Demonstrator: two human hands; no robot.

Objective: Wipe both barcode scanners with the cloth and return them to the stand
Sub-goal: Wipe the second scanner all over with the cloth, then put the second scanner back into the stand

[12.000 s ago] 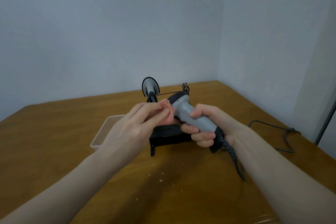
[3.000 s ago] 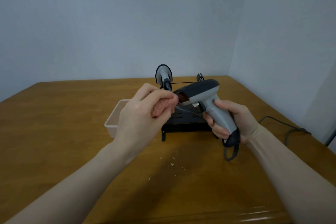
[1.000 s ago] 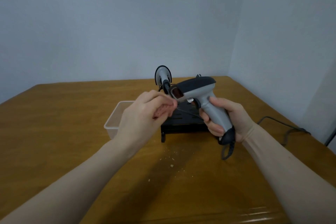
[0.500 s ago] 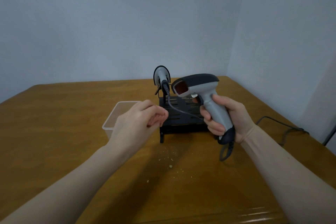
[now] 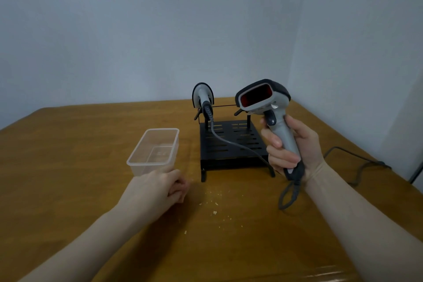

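My right hand (image 5: 297, 144) grips the handle of a grey and black barcode scanner (image 5: 263, 98), held upright above the right side of the black stand (image 5: 229, 144), its red window facing me. Its cable loops down onto the table. A second grey scanner (image 5: 202, 96) hangs on the stand's left hook, and its cable trails across the stand's base. My left hand (image 5: 158, 188) rests low on the wooden table in front of the stand's left corner, fingers curled shut. The pink cloth is hidden inside that fist.
A clear plastic container (image 5: 153, 151) stands left of the stand, just beyond my left hand. Several crumbs (image 5: 215, 210) lie on the table (image 5: 68, 167) in front of the stand. A dark cable (image 5: 357, 167) runs along the table's right edge near the wall.
My left hand has left the scanner's window and dropped to the table near the container. My right hand has lifted the scanner a little and turned its window toward me.
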